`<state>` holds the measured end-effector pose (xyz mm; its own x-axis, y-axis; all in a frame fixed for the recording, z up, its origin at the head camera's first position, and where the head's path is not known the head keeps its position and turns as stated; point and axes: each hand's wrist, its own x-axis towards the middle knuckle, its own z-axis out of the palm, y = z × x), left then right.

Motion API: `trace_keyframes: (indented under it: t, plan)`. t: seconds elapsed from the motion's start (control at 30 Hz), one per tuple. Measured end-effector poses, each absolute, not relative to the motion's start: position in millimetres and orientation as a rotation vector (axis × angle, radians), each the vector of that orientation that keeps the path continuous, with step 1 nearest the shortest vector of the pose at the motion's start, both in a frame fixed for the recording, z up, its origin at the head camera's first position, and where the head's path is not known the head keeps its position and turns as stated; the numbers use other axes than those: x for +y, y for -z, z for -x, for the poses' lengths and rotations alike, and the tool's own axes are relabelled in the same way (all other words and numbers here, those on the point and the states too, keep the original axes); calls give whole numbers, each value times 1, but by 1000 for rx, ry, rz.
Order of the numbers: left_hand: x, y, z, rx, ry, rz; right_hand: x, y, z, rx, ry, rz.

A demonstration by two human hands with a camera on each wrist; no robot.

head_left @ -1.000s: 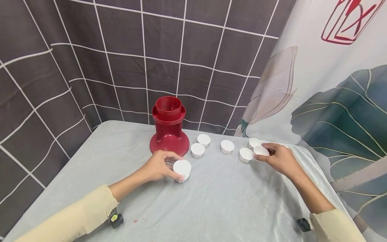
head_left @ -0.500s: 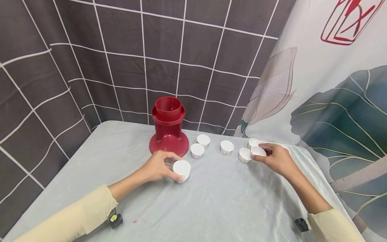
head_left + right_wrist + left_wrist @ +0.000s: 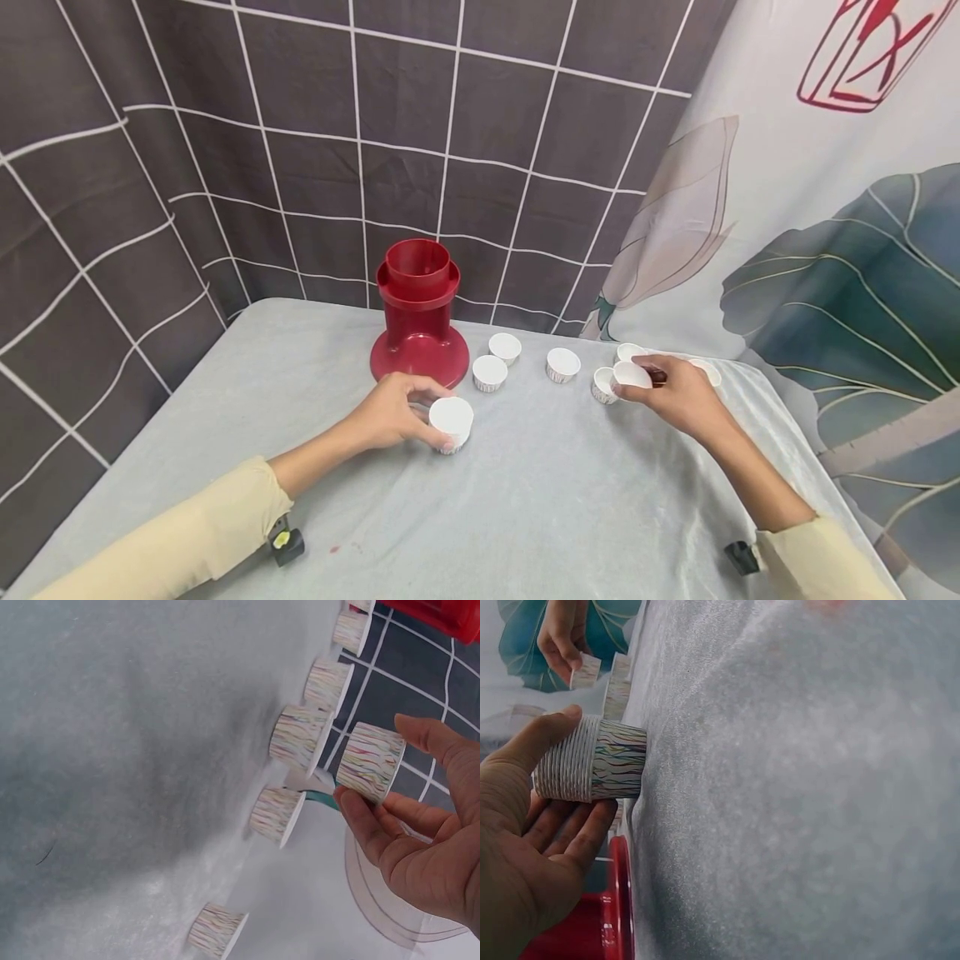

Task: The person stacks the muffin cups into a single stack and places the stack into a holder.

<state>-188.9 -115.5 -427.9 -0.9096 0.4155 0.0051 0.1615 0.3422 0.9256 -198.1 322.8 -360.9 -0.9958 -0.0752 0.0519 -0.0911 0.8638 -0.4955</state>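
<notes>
My left hand [image 3: 393,412] grips a stack of nested white paper baking cups [image 3: 451,423] near the table's middle. In the left wrist view, many rims show along the stack [image 3: 592,761], and its patterned base meets the cloth. My right hand [image 3: 678,396] pinches one baking cup [image 3: 632,375] between thumb and fingers. Seen from the right wrist, this cup [image 3: 371,761] is held off the table, its side printed with wavy coloured lines. Close by stand a cup [image 3: 603,387] to its left and a cup [image 3: 628,352] behind it. Another cup [image 3: 708,372] is partly hidden behind my right hand.
A red plastic cylinder on a wide round base [image 3: 420,358] stands behind my left hand. Single cups [image 3: 490,375] stand right of it, one [image 3: 562,367] farther along. The table has a grey cloth [image 3: 525,500]; a dark gridded curtain [image 3: 300,167] hangs behind.
My right hand has moved a little left with its cup, nearer the cup standing on its left. The far right cup has come into sight. My left hand stays put.
</notes>
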Motion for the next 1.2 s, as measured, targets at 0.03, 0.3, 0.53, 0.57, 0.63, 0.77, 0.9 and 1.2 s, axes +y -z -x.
trace_keyframes:
  t: [0.03, 0.3, 0.53, 0.57, 0.63, 0.77, 0.9, 1.2]
  plan:
    - [-115, 428, 189, 2375, -1597, -526, 322, 360, 198, -3005, -800, -134]
    - [-115, 429, 189, 2369, -1600, -520, 315, 357, 199, -3010, -799, -139]
    - [-116, 429, 189, 2365, -1602, -518, 307, 357, 202, -2995, -800, -164]
    - [-116, 429, 189, 2364, -1601, -517, 306, 357, 202, -2994, -807, -169]
    - [-116, 428, 189, 2361, -1600, -516, 304, 357, 203, -2993, -827, -178]
    - [-116, 428, 189, 2354, -1604, -517, 299, 356, 203, -2992, -832, -186]
    - [-116, 429, 190, 2350, -1617, -526, 296, 355, 204, -2994, -799, -188]
    - [-116, 432, 190, 2351, -1627, -535, 288, 356, 205, -2982, -874, -216]
